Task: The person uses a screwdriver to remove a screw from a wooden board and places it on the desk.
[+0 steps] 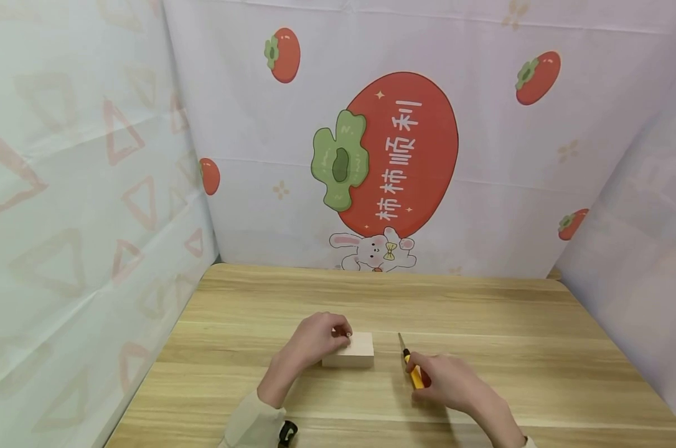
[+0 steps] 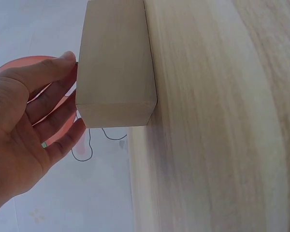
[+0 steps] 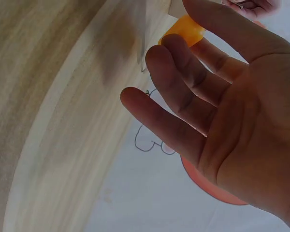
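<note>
On the table lies a pale wooden block (image 1: 356,344). My left hand (image 1: 318,339) is over its top left part, thumb and forefinger pinching what looks like a small screw (image 1: 348,335) at the top face. Fingers hide most of the screw; in the left wrist view only a dark tip shows between thumb and block (image 2: 116,58). To the right, my right hand (image 1: 447,381) holds a screwdriver by its yellow handle (image 1: 415,375), the shaft slanting away from me, apart from the block. In the right wrist view the handle (image 3: 187,30) sits at the thumb and fingertips.
The wood-grain table (image 1: 511,348) extends around both hands. Behind it hangs a white cloth (image 1: 248,224) printed with red fruit and a rabbit, with more cloth along the left (image 1: 91,205) and right sides. A black band (image 1: 287,432) shows beside the left sleeve.
</note>
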A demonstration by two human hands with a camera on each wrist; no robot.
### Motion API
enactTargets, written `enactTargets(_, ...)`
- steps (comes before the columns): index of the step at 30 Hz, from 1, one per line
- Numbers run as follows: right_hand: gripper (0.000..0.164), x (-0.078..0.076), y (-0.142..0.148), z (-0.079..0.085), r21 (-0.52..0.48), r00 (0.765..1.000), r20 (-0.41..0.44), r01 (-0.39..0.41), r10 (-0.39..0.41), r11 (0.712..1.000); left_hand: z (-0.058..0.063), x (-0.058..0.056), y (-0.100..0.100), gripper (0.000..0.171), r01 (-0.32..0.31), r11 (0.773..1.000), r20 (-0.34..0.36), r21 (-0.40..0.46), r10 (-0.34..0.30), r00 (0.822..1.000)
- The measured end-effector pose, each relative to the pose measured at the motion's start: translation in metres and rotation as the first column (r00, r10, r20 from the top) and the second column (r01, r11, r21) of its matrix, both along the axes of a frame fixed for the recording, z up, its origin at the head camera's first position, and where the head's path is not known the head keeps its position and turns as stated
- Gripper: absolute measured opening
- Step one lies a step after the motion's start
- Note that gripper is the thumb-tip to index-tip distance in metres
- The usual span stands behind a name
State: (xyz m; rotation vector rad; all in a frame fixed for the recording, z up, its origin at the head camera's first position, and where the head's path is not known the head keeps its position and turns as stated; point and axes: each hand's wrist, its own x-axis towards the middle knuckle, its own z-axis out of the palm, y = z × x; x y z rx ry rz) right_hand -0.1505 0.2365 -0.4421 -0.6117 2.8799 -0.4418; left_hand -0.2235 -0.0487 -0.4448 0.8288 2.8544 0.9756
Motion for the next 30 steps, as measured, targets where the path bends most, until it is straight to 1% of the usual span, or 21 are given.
enactTargets(4,0.033,0.001,-0.0001,-0.001,-0.012,1.0,0.013,-0.007,0.007,1.0,-0.0007,-0.0003,0.001,0.004,-0.002,1.0,-0.017,0.002,0.002,1.0)
enactTargets(9,0.035,0.003,0.0,-0.0019,-0.046,0.996,0.084,0.001,0.003,0.999,-0.0005,-0.0001,0.0025,0.004,-0.003,1.0,-0.037,0.006,0.003,0.999)
enactTargets(12,0.035,0.0034,0.0001,-0.0032,-0.056,0.995,0.102,0.0,0.006,0.998,0.0001,0.0002,0.0037,0.004,-0.005,1.0,-0.051,0.002,0.005,0.999)
enactTargets(17,0.033,0.0032,-0.0006,-0.0059,-0.054,0.993,0.12,-0.009,0.015,0.998,0.0027,0.002,0.0059,0.003,-0.002,0.999,-0.083,-0.035,-0.001,0.997)
enactTargets(21,0.031,0.003,-0.0014,-0.0067,-0.059,0.991,0.128,-0.016,0.023,0.998,0.0031,0.0038,0.0075,0.005,-0.012,0.998,-0.099,-0.063,0.006,0.995)
enactTargets(26,0.032,0.0031,-0.0018,-0.006,-0.084,0.989,0.143,-0.012,0.024,0.996,0.0023,0.0052,0.0086,0.01,-0.028,0.998,-0.086,-0.059,0.023,0.996)
enactTargets(30,0.032,0.004,-0.0022,-0.0054,-0.1,0.987,0.162,-0.003,0.02,0.995,0.0014,0.0051,0.0091,0.009,-0.033,0.999,-0.044,-0.007,0.033,0.998)
